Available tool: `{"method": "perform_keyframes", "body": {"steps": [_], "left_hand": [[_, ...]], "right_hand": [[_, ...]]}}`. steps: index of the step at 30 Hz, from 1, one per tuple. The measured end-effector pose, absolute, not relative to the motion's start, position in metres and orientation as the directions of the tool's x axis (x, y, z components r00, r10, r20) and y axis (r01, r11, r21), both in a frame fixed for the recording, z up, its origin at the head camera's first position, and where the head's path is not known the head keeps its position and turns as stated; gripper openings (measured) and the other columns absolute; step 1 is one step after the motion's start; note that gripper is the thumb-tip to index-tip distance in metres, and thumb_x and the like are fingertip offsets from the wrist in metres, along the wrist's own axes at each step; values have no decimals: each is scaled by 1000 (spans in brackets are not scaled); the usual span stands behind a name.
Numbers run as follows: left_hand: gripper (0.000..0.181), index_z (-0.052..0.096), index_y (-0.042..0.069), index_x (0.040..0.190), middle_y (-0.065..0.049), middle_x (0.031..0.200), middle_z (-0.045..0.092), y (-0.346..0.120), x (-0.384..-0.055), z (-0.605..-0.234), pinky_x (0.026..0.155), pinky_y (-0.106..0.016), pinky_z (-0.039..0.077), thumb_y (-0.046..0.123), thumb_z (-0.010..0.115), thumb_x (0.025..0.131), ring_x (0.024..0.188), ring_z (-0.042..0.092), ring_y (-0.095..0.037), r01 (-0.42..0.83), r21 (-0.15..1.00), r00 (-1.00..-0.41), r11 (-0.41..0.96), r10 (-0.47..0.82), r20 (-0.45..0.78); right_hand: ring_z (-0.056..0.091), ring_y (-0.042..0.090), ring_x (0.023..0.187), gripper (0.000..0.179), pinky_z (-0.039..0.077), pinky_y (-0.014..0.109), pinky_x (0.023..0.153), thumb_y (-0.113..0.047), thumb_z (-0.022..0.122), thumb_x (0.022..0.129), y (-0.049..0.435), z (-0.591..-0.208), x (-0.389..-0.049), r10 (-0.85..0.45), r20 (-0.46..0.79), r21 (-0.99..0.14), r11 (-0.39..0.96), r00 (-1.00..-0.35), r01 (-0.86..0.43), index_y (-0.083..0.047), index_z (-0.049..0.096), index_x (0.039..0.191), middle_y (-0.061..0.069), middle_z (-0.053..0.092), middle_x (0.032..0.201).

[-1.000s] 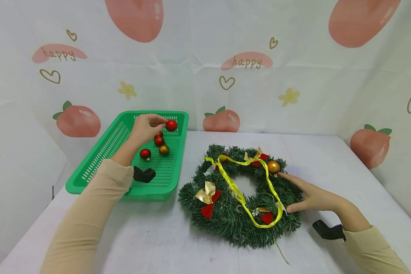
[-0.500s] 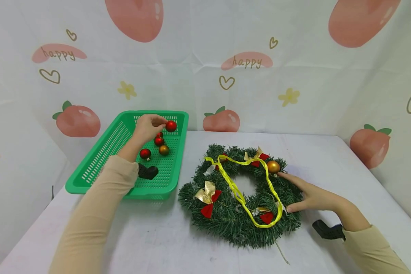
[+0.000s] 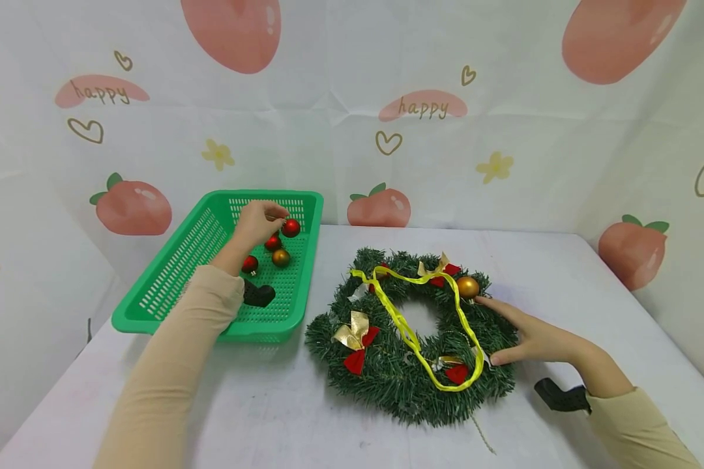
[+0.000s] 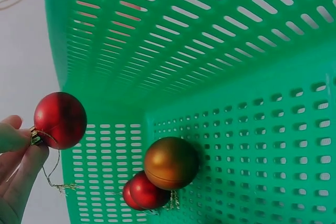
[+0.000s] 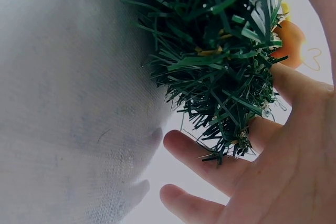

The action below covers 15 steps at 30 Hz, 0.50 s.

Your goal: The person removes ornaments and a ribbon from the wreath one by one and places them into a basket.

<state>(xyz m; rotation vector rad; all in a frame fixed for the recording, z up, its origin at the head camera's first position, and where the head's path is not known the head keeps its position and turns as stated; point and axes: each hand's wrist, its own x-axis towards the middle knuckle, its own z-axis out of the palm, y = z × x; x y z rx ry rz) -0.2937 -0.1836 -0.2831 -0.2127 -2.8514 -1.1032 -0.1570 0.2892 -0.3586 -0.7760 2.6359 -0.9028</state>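
- Over the far right corner of the green plastic basket (image 3: 302, 280), the left hand (image 3: 257, 225) pinches a glossy red ball (image 3: 291, 227) by its gold cap (image 4: 35, 136); its height is hard to judge.
- The step seems to be handling this ball; moving it wreathward calls for clearing the rim (image 3: 313, 241).
- The right hand (image 3: 536, 335), fingers spread, rests along the green tinsel wreath (image 3: 387, 384).
- White surface (image 3: 258, 404) separates basket and wreath.

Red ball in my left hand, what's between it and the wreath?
In the head view, from the red ball toward the wreath: the right rim of the basket, then a bare strip of table.
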Motion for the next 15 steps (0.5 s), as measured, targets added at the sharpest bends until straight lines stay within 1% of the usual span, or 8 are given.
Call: {"method": "perform_keyframes", "body": {"steps": [5,11,13,15], "left_hand": [[28,61,-4,118,-23,125,57,-181,-295,-285,88,-44,51,4,48,93,112,57,-37,157,635,-987,756,107,117],[30,59,-2,120,-23,128,55,-181,-295,-288,91,-45,50,5,48,93,114,55,-37,160,618,-987,770,144,76],[30,59,-2,120,-23,128,55,-182,-294,-287,90,-45,50,6,48,93,113,56,-38,166,622,-986,765,149,80],[29,60,-1,120,-22,127,56,-182,-292,-285,89,-44,50,7,49,94,113,56,-37,170,628,-985,759,150,85]], "right_hand": [[23,53,131,96,30,71,95,-29,77,75,289,-359,-157,-554,-62,-630,667,-830,-399,-7,20,148,28,23,149],[26,38,134,94,31,70,97,-30,77,76,290,-361,-157,-554,-54,-619,671,-831,-407,-10,21,149,25,24,150],[25,38,134,95,31,70,97,-30,77,76,290,-361,-157,-554,-55,-621,670,-830,-406,-11,20,149,25,24,150],[25,43,134,95,31,70,96,-30,77,76,290,-361,-157,-556,-57,-623,669,-829,-406,-10,20,149,26,23,150]]}}
